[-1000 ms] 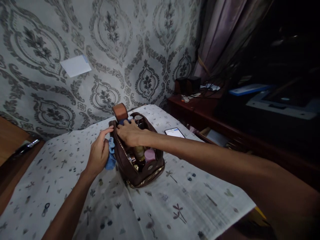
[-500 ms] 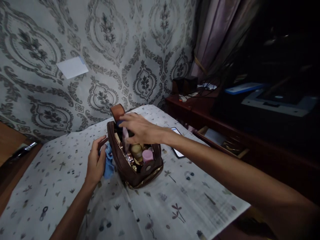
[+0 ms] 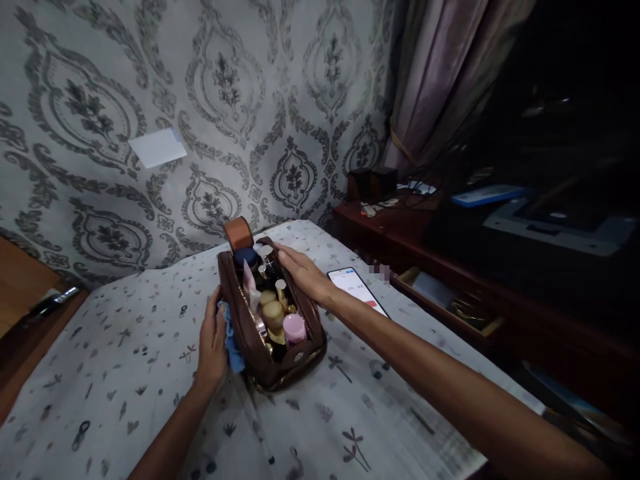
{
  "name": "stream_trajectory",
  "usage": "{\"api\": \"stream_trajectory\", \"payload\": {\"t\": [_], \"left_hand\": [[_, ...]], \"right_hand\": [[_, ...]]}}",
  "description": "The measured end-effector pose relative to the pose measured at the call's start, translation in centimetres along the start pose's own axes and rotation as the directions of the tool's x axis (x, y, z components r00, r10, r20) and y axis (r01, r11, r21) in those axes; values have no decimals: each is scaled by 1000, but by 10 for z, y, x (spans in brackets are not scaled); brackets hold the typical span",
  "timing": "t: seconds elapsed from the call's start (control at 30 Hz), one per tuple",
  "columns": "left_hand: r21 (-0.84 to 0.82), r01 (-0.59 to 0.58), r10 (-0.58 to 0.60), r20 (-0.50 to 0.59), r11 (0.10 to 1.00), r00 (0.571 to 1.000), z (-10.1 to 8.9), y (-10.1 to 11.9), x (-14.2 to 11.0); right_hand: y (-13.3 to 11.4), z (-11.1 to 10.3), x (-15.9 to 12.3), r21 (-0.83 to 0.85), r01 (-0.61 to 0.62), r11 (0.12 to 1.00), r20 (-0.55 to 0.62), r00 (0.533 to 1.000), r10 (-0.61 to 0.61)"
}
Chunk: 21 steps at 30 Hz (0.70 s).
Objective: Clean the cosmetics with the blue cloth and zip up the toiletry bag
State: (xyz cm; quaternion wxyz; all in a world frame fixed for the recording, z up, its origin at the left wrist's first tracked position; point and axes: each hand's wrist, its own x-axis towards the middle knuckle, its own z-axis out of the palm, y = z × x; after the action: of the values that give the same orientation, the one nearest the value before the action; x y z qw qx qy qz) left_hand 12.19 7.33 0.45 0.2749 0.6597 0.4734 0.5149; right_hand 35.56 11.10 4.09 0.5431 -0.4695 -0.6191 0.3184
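An unzipped brown makeup bag point(image 3: 245, 340) stands on the patterned cloth, its top gaping. Packed inside are a pink-lidded jar point(image 3: 295, 328), gold-lidded jars point(image 3: 273, 314), a dark blue lid point(image 3: 245, 257), a pink tube point(image 3: 249, 277) and small bottles point(image 3: 267, 257). My left hand point(image 3: 211, 350) is against the bag's left side, its fingers closed around a crumpled blue cloth point(image 3: 234, 347) that is partly hidden. My right hand point(image 3: 303, 272) grips the bag's right wall near the far end, fingers along the rim. An orange-brown flap point(image 3: 239, 233) rises at the far end.
A phone point(image 3: 357, 288) with a lit screen lies right of the bag, beside my right forearm. Further right is a dark red desk point(image 3: 390, 223) with an open drawer point(image 3: 450, 303). Patterned wallpaper point(image 3: 225, 87) with a white card point(image 3: 158, 148) closes off the back.
My right hand has come out of the bag and moved onto its right wall, uncovering the contents. My left hand has shifted right, closer against the bag. The camera view moved slightly.
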Motion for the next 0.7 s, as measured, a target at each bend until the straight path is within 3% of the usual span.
{"api": "stream_trajectory", "payload": {"t": [0.27,0.7], "left_hand": [[-3,-1,1,-10,1000,1000,7,4,2],[7,4,-4,25,1000,1000,5,0,5]], "right_hand": [[5,12,2,-173,97,980,20,995,-95],[-7,19,-2,-244,77,967,43,997,-69]]}}
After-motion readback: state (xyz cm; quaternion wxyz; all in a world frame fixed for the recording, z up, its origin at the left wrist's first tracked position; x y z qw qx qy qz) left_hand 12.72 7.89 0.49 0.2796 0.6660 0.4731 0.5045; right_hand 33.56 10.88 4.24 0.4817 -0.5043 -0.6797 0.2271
